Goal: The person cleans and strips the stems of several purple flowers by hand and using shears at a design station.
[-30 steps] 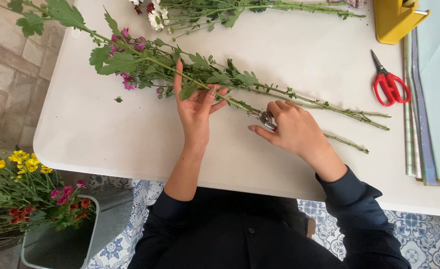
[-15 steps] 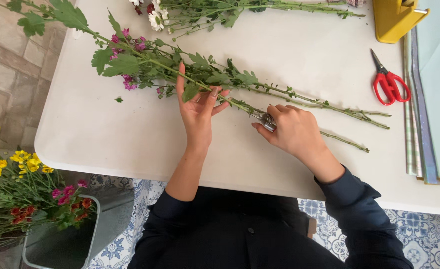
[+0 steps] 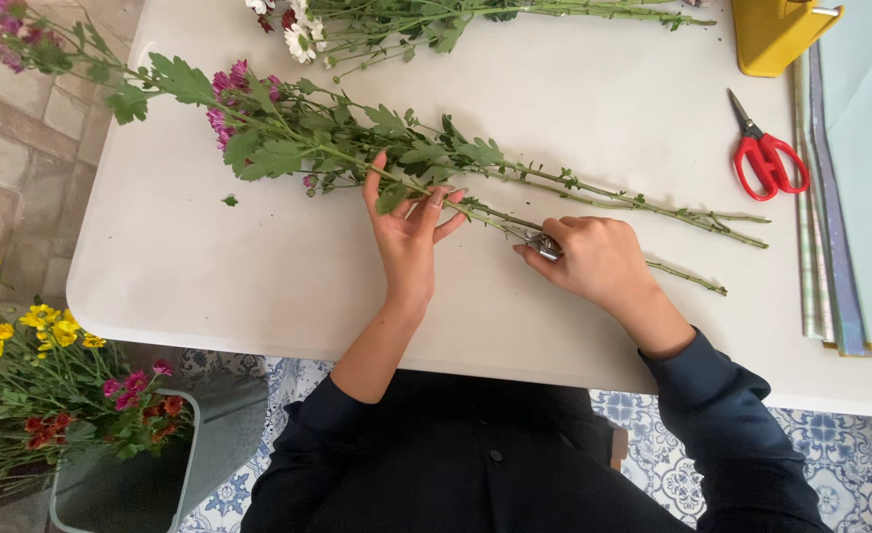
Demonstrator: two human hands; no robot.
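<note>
Several long green flower stems with pink blooms lie across a white table. My left hand rests on the leafy middle of the stems, fingers spread and pressing them down. My right hand is closed around a small metal cutting tool, whose tip sits against one stem just right of my left hand.
Red-handled scissors lie at the right, beside stacked paper sheets. A yellow object stands at the back right. More flowers lie at the far edge. A bucket of yellow and red flowers stands on the floor at left.
Both hands have stayed almost where they were on the stems; the right hand with the tool has shifted very slightly.
</note>
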